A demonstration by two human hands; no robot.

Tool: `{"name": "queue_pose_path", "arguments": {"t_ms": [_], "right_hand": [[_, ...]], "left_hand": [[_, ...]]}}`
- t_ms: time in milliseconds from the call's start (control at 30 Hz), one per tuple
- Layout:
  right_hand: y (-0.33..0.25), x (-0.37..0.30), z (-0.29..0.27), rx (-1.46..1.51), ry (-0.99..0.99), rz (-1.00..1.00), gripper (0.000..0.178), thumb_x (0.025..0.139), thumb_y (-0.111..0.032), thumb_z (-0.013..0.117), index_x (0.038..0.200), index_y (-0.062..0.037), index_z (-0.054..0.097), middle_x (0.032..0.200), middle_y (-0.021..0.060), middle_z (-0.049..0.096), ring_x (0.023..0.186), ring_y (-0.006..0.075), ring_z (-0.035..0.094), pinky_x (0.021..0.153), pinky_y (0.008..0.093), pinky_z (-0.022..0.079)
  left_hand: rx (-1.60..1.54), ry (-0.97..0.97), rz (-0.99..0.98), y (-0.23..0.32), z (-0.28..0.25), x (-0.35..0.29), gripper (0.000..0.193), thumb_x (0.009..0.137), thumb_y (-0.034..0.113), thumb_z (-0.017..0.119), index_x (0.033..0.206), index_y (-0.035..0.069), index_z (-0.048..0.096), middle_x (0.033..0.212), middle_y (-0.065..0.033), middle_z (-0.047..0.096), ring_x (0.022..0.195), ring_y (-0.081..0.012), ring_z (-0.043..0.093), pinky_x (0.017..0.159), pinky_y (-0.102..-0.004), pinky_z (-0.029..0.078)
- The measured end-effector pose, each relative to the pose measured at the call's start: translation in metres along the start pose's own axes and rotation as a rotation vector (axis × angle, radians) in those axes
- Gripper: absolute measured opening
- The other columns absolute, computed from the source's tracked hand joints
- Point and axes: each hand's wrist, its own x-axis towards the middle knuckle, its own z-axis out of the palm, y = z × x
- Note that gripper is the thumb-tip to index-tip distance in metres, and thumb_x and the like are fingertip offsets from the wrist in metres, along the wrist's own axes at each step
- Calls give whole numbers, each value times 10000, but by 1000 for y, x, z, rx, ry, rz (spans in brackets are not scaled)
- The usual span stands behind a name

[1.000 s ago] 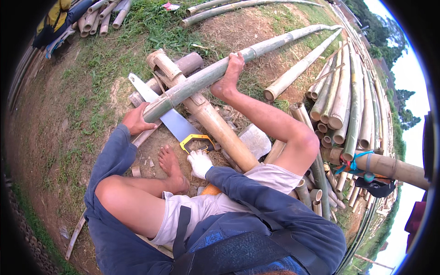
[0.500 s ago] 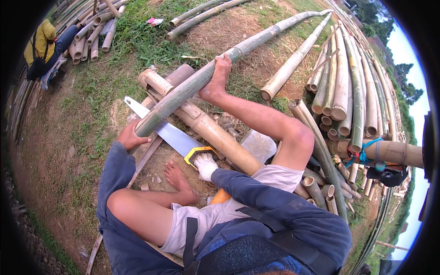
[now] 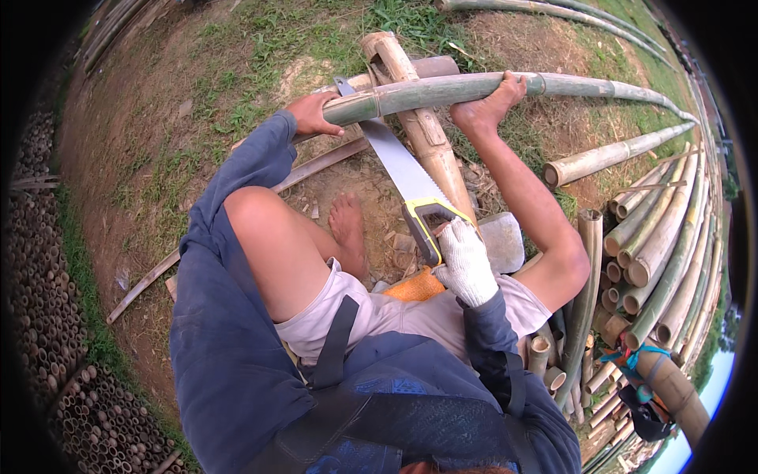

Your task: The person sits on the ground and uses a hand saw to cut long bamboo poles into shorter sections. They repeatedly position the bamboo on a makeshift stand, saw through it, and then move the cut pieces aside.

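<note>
Your green bamboo pole lies across the thick bamboo log, handsaw blade passing beneath. Left hand: fingers clamped on the pole's near end. Right hand, gloved: fingers wrapped round the saw handle. Right foot braces the pole. Pole should be stiff, hollow-light but long, slick, prone to roll. Grip its end, clear of the teeth.

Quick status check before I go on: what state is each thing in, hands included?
Left hand: bare, gripping the green pole's near end
Right hand: gloved, closed on the saw's handle
Saw: blade partly hidden by the green pole
Green pole: lying across the tan log; any cut hidden
Tan log: under the green pole
Right foot: bare, against the green pole
Bamboo poles: stacked at right
</note>
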Motion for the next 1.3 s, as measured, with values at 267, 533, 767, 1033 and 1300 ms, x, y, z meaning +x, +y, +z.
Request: {"name": "queue_pose_path", "arguments": {"t_ms": [267,533,767,1033,1300], "right_hand": [[-2,-121,-54,556,42,474,354,767,-57,792,1085,-24,640,982,139,696,897,318,722,804,397,562],[8,-212,-134,1196,210,100,476,890,-217,849,1152,-54,487,1033,136,682,742,237,747,742,379,624],[-24,9,4,1131,429,229,258,976,-80,768,1156,-22,592,893,35,696,763,110,677,670,261,556],[-62,91,57,1060,454,309,363,964,-136,810,1208,-36,560,1011,35,626,912,95,589,804,277,525],[-63,84,72,795,520,234,334,956,-14,768,1213,-37,556,1053,36,611,966,111,588,869,277,502]], "left_hand": [[46,49,1,0,5,-1,1032,677,572,906,1477,13,567,1370,-240,681,1249,-393,666,1090,-452,503],[137,39,-55,8,7,-5,1056,728,642,881,1535,71,508,1444,-228,625,1289,-417,630,1102,-487,509],[520,178,-57,30,7,-22,1119,687,711,882,1544,111,486,1474,-221,563,1300,-412,619,1080,-529,526],[482,79,-272,38,6,-29,1039,731,711,850,1528,138,509,1254,-233,734,1156,-407,722,995,-500,576],[480,79,-262,39,6,-30,979,746,718,824,1463,116,536,1225,-234,750,1116,-408,737,980,-502,576]]}}
